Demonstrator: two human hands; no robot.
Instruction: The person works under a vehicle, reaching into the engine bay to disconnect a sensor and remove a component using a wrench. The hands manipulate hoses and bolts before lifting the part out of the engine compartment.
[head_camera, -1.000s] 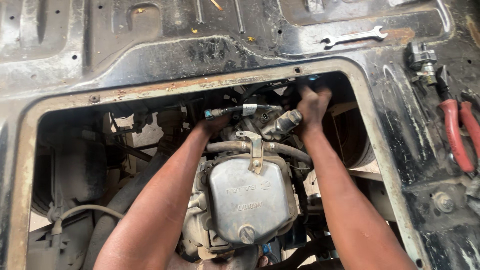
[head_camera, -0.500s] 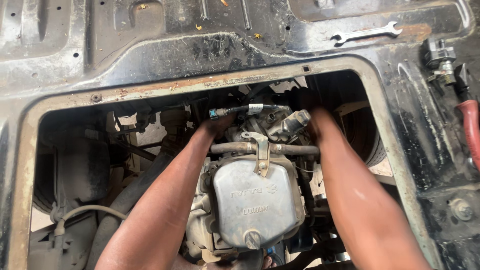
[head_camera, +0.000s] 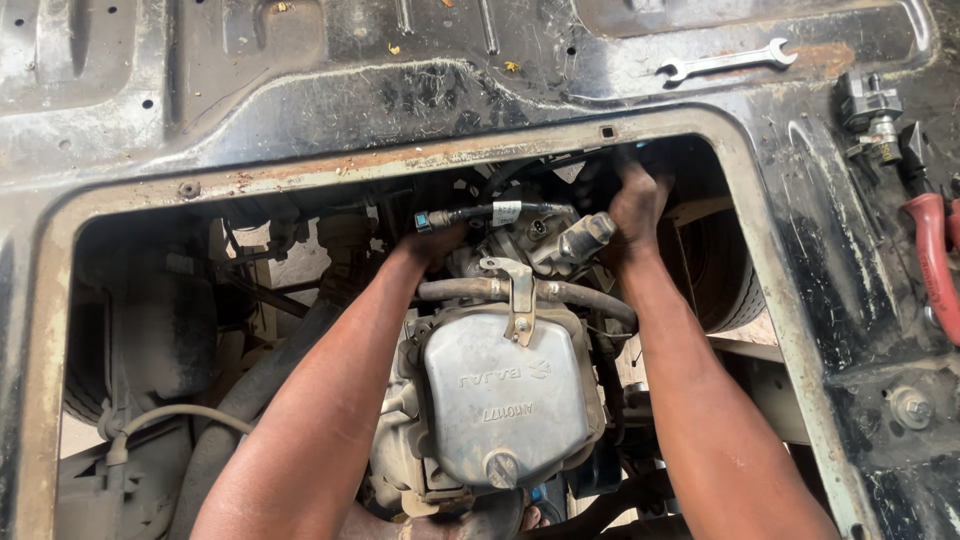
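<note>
- Both arms reach down through a rectangular opening in a grimy metal floor panel (head_camera: 300, 110) into an engine bay.
- The left hand (head_camera: 432, 243) is sunk behind the engine's top fittings, just under a black hose (head_camera: 500, 213) with a white tag; whether its fingers are open or gripping cannot be told.
- The right hand (head_camera: 632, 200), blackened with grease, curls loosely against parts at the opening's far rim, its grip hidden.
- A small grey cylindrical fitting (head_camera: 585, 235) sits just beside the right hand, between the two hands.
- Nearer the person, between the forearms, lies the grey engine cover (head_camera: 505, 395) with a rubber hose (head_camera: 570, 293) clamped across it.
- Beyond the right hand, an open-ended spanner (head_camera: 728, 61) rests on the panel; red-handled pliers (head_camera: 932, 260) lie well off to its right.
</note>
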